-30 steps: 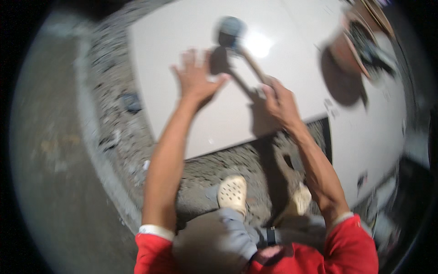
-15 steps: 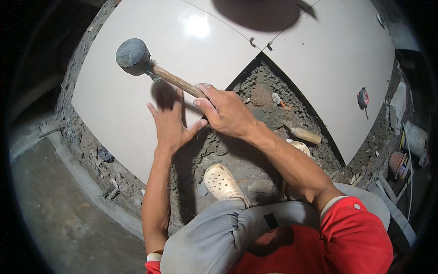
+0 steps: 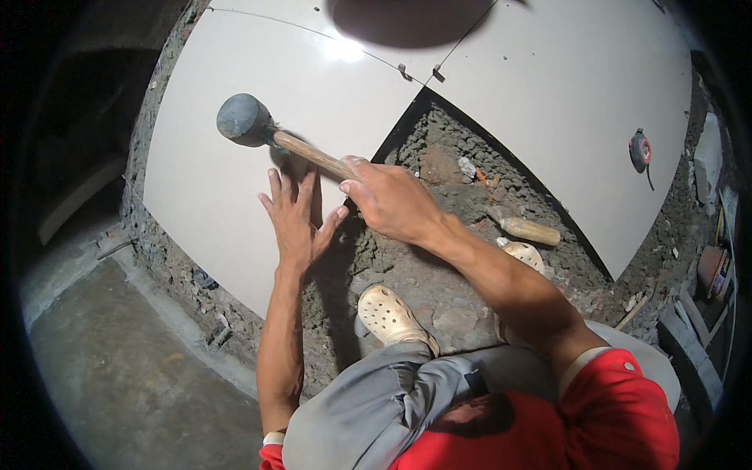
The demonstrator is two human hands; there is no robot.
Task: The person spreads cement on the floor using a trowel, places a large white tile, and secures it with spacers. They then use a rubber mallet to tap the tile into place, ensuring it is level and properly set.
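My right hand (image 3: 393, 198) is closed round the wooden handle of a rubber mallet (image 3: 312, 153). The mallet's dark grey head is over the large glossy white floor tile (image 3: 211, 196) on the left, close to its surface. Just below the mallet, my left hand (image 3: 296, 223) lies on that tile with its fingers spread, near the tile's right edge. To the right of my hands, a triangular patch of rough grey mortar (image 3: 462, 141) lies bare between the tiles. A trowel with a wooden handle (image 3: 531, 231) rests in it, its blade partly hidden.
Another white tile (image 3: 595, 117) on the right bears a red and black tape measure (image 3: 640, 150). Small dark clips (image 3: 437, 74) stand at the tile joint. Rubble (image 3: 207, 294) borders the left tile, beside a grey concrete floor (image 3: 149, 360). A bucket (image 3: 711, 268) stands far right.
The mallet head has come down toward the tile and sits nearer its shadow. My left hand stays spread on the tile. The whole view has shifted slightly.
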